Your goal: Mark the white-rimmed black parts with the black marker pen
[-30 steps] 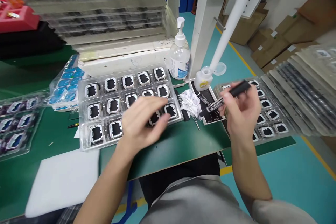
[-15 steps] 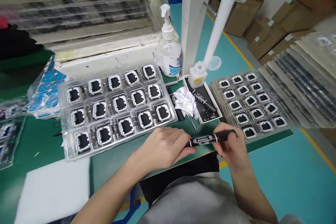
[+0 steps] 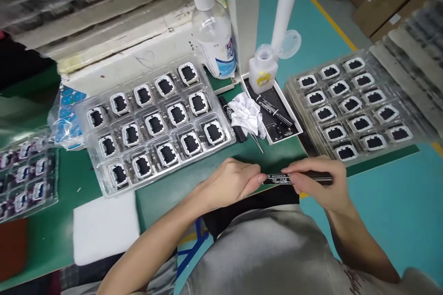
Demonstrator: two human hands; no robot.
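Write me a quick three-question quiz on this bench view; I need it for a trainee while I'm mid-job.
1. Multiple choice. What are the left hand and right hand holding between them?
A) a pair of tweezers
B) a black marker
C) a pump bottle

2. True or false. The small bottle with the yellow mark has its lid open.

3. Count. How many white-rimmed parts sit in the clear tray just left of the crumpled white cloth?

Key: 1 B; 2 true; 3 fifteen, in three rows of five.
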